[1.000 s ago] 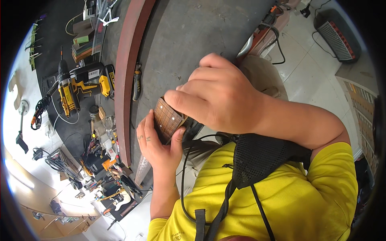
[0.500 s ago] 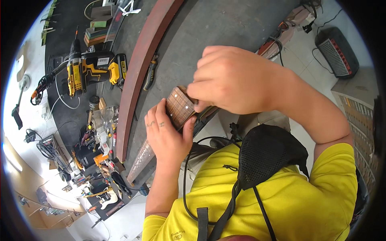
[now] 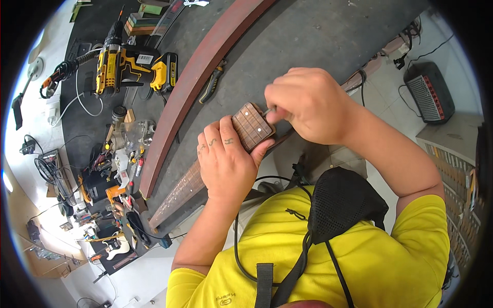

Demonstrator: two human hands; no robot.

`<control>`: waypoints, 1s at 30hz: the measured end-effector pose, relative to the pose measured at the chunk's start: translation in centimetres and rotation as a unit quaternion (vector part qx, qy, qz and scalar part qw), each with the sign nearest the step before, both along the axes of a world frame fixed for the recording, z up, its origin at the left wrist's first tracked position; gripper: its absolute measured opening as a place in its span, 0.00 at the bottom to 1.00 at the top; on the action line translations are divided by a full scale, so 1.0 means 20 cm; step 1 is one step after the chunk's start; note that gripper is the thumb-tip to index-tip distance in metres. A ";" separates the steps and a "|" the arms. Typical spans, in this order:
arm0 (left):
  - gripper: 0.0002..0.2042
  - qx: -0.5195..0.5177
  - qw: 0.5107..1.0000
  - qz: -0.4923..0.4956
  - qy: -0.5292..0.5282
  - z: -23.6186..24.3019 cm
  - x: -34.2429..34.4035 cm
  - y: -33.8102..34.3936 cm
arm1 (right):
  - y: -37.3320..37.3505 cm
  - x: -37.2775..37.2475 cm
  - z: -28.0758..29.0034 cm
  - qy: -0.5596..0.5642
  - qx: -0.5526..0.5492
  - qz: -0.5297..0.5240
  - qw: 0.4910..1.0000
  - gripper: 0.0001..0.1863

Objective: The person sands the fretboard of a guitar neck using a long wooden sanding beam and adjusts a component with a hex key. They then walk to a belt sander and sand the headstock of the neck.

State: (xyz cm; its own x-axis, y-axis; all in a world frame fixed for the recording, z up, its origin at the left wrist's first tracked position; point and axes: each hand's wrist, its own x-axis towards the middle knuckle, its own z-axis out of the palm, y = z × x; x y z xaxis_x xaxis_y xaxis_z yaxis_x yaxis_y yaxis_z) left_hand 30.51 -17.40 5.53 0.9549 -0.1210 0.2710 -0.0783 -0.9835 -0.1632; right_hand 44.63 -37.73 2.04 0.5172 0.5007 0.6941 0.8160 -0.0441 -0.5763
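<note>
A dark wooden guitar neck (image 3: 252, 127) with frets and pale round dots runs slantwise from the middle of the view toward the lower left. My left hand (image 3: 223, 161) is wrapped across its fretboard near the upper end, thumb on the near edge. Just off that end, my right hand (image 3: 310, 105) is closed in a pinch. Something small and thin shows between its fingertips, against or very close to the end of the neck; its kind cannot be made out.
A long curved reddish-brown beam (image 3: 187, 97) lies on the dark bench (image 3: 303, 38). Beside it are pliers (image 3: 211, 84) and a yellow-black cordless drill (image 3: 115, 69). Cluttered tools fill the left side. A speaker-like box (image 3: 430, 93) stands at the right, near drawers (image 3: 454, 177).
The view has shifted, so the bench items sit differently in it. My right hand has turned and its fingertips have moved from the neck's near corner toward the middle of its end.
</note>
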 end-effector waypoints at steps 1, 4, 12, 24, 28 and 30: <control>0.45 0.000 1.000 0.001 -0.001 0.00 0.00 0.00 | 0.01 0.00 0.01 0.016 -0.012 -0.001 1.000 0.11; 0.45 -0.010 1.000 0.010 0.005 0.00 0.00 0.00 | 0.04 0.02 0.05 0.063 -0.049 -0.003 0.997 0.08; 0.45 -0.029 0.999 0.011 0.009 0.00 -0.01 0.00 | 0.14 0.16 0.24 0.195 -0.242 -0.022 0.950 0.24; 0.42 -0.022 0.999 0.014 -0.031 -0.01 -0.01 0.00 | 0.34 0.26 0.27 0.164 -0.513 -0.045 0.841 0.30; 0.41 -0.042 0.998 0.016 -0.041 -0.01 -0.02 0.00 | 0.23 0.17 0.24 0.173 -0.357 -0.105 0.912 0.28; 0.40 -0.055 0.997 0.012 -0.049 0.00 -0.02 0.00 | 0.19 0.14 0.23 0.230 -0.340 -0.089 0.908 0.23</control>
State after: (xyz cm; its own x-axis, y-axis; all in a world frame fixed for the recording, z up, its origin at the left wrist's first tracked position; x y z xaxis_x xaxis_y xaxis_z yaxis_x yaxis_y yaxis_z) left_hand 30.02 -17.31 5.49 0.9253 -0.0619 0.3741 -0.0428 -0.9973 -0.0591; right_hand 47.35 -33.96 6.59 0.7893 0.6117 -0.0539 0.4401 -0.6247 -0.6450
